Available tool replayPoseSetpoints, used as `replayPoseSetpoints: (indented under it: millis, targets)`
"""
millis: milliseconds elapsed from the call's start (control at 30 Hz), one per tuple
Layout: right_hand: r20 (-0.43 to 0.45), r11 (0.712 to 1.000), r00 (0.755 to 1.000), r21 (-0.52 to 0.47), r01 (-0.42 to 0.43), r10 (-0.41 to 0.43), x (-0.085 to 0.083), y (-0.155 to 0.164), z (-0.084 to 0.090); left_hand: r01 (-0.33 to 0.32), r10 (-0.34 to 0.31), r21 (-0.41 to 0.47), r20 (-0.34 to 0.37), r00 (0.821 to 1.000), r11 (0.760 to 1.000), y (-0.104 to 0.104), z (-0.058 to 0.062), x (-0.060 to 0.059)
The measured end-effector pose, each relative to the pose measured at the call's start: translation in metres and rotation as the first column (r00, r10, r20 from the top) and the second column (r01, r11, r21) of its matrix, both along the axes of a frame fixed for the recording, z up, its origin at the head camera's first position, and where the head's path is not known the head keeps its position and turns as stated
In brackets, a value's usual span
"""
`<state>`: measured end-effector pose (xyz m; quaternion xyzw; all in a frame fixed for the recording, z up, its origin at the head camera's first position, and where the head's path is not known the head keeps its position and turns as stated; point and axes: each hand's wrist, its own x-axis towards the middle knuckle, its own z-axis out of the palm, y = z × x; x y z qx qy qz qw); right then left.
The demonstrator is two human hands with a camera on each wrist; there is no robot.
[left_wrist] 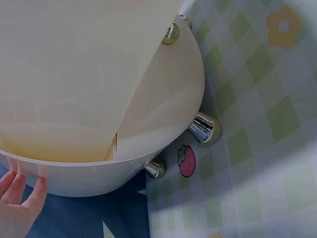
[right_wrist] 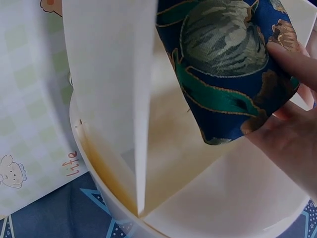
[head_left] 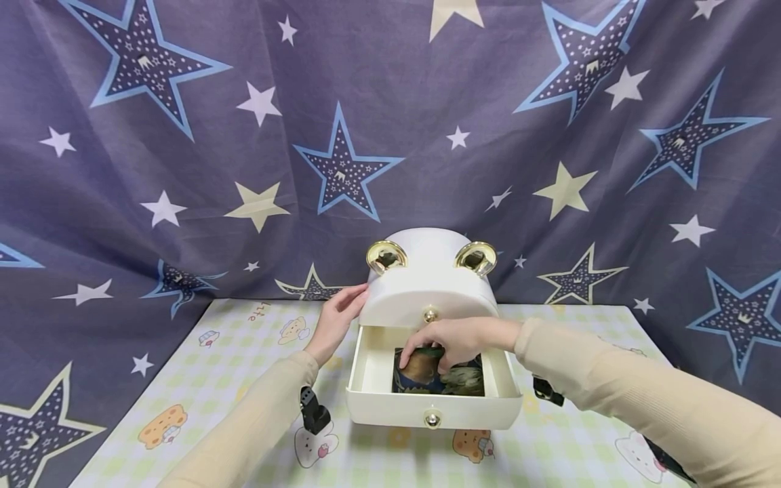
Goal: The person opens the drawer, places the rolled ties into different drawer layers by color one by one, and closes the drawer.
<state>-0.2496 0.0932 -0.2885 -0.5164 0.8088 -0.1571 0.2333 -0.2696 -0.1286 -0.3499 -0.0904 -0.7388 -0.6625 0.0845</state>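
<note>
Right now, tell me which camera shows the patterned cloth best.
The right wrist view: the cloth fills the frame, showing its blue ground, green leaves and gold outlines, pinched by the right hand. The head view shows it small in the open drawer, partly under that hand. The left wrist view shows none of it.

Evenly and softly lit, faint shadows only; glare on gold knobs (left_wrist: 204, 128); wrist views close, slightly blurred.

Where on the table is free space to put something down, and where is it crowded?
The table mat lies bare to the left of the left hand, and to the right of the white box, behind the right sleeve. The open drawer is crowded: the patterned cloth and the right hand fill it.
</note>
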Motion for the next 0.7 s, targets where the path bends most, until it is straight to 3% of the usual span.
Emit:
replayPoseSetpoints:
  millis: [200, 267, 433, 700]
  targets:
    - [0.0, 1.0, 1.0, 0.021, -0.002, 0.002, -0.002, -0.002, -0.007, -0.007, 0.008, 0.017, -0.015, 1.0, 1.0, -0.005, -0.018, -0.016]
    - [0.003, 0.999, 1.0, 0.033, 0.005, -0.005, -0.002, -0.002, -0.009, -0.012, 0.012, 0.015, -0.02, 1.0, 1.0, -0.005, -0.018, -0.016]
    - [0.001, 0.999, 1.0, 0.05, 0.017, -0.017, -0.001, -0.003, -0.01, -0.003, 0.003, 0.031, 0.001, 1.0, 1.0, -0.004, -0.014, -0.014]
    - [-0.016, 0.998, 1.0, 0.065, 0.019, -0.018, -0.001, -0.003, -0.014, -0.007, 0.007, -0.006, 0.012, 1.0, 1.0, 0.002, 0.004, 0.003]
